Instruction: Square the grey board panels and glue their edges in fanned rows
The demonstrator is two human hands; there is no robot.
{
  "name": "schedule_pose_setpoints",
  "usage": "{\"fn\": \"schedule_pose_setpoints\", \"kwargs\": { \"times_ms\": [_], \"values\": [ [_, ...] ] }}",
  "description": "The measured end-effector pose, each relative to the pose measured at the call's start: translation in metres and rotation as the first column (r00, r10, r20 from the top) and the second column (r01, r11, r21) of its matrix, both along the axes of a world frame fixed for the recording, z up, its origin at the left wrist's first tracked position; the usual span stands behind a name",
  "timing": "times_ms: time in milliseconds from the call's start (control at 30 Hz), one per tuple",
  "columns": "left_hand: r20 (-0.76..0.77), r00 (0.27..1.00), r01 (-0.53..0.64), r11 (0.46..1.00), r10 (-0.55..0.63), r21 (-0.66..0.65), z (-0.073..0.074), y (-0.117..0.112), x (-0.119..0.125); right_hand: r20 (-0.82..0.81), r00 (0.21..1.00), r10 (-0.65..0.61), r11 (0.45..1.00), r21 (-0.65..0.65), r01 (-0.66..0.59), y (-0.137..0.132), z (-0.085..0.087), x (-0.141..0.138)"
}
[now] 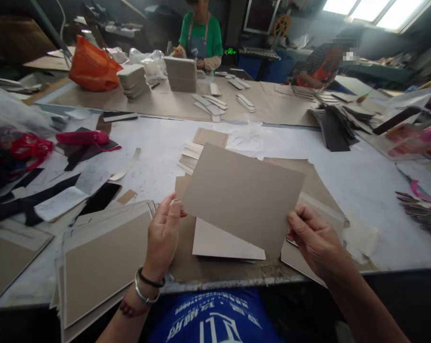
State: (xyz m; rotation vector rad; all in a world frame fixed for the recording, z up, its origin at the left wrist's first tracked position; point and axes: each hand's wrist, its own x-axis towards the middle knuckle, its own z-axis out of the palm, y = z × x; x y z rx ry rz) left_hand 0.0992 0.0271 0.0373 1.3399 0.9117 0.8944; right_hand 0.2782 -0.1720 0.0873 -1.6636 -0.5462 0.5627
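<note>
A plain grey-brown cardboard sheet [244, 190] is held tilted above the table between my hands. My right hand [313, 236] pinches its lower right corner, thumb on the near face. At the left corner, my left hand [164, 228] has its fingers closed about the edge, with some fingertips partly hidden. Below the sheet lies a white-faced board [222, 240] on brown board. To the left of my left hand is a stack of grey boards with pale borders [104, 262]. Another bordered board [303, 264] lies partly under my right hand.
Small pale strips [191, 156] lie behind the sheet. A pink pouch [83, 138] and dark scraps are at left; dark sheets [333, 128] are at right. Across the table, a person in a green top [215, 35] stands behind stacked boards [181, 75]; another person bends at right.
</note>
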Motion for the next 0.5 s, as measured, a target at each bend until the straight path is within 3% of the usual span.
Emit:
{"fn": "schedule_pose_setpoints", "kwargs": {
  "times_ms": [200,367,500],
  "values": [
    [-0.244,0.948,0.179,0.976,-0.205,-0.124,-0.026,-0.010,-0.012,-0.001,0.994,0.111,0.965,-0.238,-0.108,-0.006,-0.060,0.011],
    [-0.559,0.753,0.391,0.920,-0.346,-0.043,-0.050,-0.017,-0.020,0.183,0.972,0.149,0.879,-0.475,-0.046,-0.006,-0.096,0.019],
    [-0.685,0.643,0.473,0.881,-0.342,0.004,-0.061,-0.018,-0.018,0.317,0.930,0.188,0.846,-0.534,0.012,-0.004,-0.116,0.019]
  ]
}}
